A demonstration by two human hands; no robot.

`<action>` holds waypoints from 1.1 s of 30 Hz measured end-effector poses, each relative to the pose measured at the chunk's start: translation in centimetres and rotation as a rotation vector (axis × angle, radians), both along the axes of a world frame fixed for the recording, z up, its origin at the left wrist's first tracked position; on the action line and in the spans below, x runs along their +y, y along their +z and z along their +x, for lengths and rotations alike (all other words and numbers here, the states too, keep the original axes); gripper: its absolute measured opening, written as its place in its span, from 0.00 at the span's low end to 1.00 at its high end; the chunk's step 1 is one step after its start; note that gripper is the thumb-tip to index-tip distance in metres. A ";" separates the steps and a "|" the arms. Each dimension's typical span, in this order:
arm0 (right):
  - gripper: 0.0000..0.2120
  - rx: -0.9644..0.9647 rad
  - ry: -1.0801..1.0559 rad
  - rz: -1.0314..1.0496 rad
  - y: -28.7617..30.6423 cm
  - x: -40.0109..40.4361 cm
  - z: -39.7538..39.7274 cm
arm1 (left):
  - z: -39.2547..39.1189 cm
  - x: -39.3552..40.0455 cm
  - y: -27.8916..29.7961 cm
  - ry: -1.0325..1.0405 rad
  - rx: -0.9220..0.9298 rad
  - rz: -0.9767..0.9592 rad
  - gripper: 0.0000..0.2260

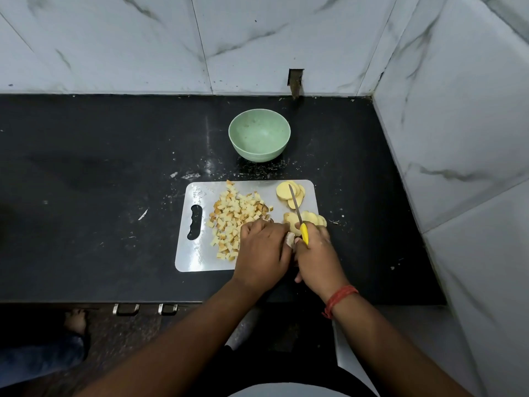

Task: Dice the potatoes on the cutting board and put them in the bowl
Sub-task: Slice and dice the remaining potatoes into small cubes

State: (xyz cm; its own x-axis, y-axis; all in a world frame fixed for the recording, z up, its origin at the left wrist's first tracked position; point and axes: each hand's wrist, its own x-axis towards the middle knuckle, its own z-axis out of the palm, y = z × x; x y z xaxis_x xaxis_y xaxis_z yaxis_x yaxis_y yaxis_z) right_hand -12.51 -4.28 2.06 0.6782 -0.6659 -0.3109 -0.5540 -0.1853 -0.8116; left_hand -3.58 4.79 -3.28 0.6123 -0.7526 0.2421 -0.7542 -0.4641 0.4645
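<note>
Two hands work at the near right corner of the cutting board (197,196), a pale sheet with a dark handle slot at its left end, lying on a black countertop (86,173). The right hand (317,256) has its fingers curled around the yellow handle of a knife (297,213), whose thin blade points away from the person over the potato slices. The left hand (263,250) sits just beside it with fingers bent down over a potato piece (289,239), a pale bit of which shows between the two hands; how the fingertips lie under the hand cannot be told. On the board's middle lies a spread pile of diced potato (232,222), small yellow cubes, some with brown skin. At the board's far right corner sits a fanned stack of round slices (286,191), and nearer the hands, at the right edge, a second group of slices (312,217). Beyond the board's far edge, well apart from it, stands a green bowl (259,121) holding no potato. A red thread band (339,299) circles the right wrist.
</note>
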 end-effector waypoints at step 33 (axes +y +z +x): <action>0.15 0.126 -0.041 -0.484 -2.2 -1.9 -1.7 | 1.7 1.7 -2.8 -0.216 -0.306 0.161 0.21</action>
State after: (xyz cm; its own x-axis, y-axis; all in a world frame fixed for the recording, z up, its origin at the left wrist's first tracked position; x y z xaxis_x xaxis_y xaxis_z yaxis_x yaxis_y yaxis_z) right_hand -14.18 -6.22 -0.17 0.6253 -0.7795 -0.0375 -0.6571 -0.5000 -0.5641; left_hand -1.87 6.47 -6.05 0.3537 -0.8993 0.2570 -0.9345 -0.3282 0.1378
